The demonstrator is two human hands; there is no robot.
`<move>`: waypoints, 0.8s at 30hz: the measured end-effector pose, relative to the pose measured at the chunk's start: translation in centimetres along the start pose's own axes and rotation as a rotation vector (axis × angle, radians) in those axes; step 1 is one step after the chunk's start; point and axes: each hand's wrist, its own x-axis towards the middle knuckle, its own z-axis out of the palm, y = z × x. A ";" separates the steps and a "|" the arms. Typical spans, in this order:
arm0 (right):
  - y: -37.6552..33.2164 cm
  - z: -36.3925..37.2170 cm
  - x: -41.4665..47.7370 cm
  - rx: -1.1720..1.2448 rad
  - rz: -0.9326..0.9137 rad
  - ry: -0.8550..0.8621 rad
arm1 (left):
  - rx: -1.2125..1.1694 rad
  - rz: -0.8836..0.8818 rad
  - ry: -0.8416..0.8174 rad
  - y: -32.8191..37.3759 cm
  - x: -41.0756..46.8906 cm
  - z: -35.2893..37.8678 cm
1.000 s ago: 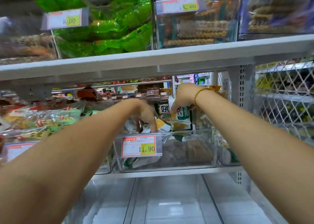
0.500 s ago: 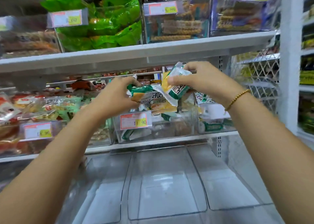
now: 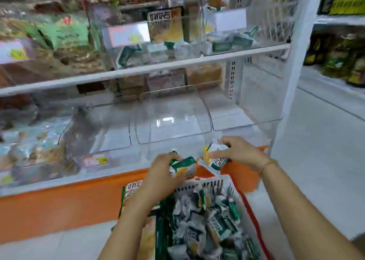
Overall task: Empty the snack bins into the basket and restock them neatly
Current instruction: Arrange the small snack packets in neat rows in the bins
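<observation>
My left hand [image 3: 161, 175] grips a few green-and-white snack packets [image 3: 182, 164] just above the far rim of the white basket [image 3: 221, 181]. My right hand [image 3: 240, 151] holds more of the same snack packets [image 3: 216, 157] a little to the right, over the basket's far corner. The basket on the floor holds several such packets [image 3: 205, 222]. The clear snack bin [image 3: 150, 40] they came from sits on the middle shelf, with a few packets left at its bottom. The view is blurred by motion.
Empty clear bins [image 3: 171, 119] line the lowest shelf above an orange base [image 3: 59, 202]. A large open snack bag [image 3: 136, 192] leans by the basket's left side. Filled bins [image 3: 45, 48] stand to the left. A white shelf post [image 3: 296, 62] and another shelf unit [image 3: 339, 48] stand on the right.
Both hands pulled snack packets out of the middle-shelf bin and carried them down to the basket on the floor. The view tilted down with them.
</observation>
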 end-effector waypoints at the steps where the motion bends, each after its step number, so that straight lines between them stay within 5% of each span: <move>1: 2.3 1.4 0.0 -0.024 0.074 -0.012 | 0.027 -0.037 -0.081 -0.6 -0.3 1.9; 6: 10.1 7.1 -0.9 0.032 0.331 -0.045 | 0.030 -0.143 -0.411 -2.9 -2.4 9.9; 13: 13.1 8.6 -0.7 -0.204 0.350 -0.210 | -0.010 -0.264 -0.668 -4.6 -4.9 13.3; 16: 9.2 6.6 -0.5 -0.119 0.230 -0.107 | 0.013 -0.195 -0.529 -3.5 -3.4 10.0; 20: -1.7 1.8 -0.3 0.239 -0.134 0.088 | -0.093 0.009 -0.103 0.1 0.8 1.6; 24: -13.3 -3.3 -0.4 0.185 -0.518 0.239 | -0.161 0.207 0.229 4.7 4.6 -9.8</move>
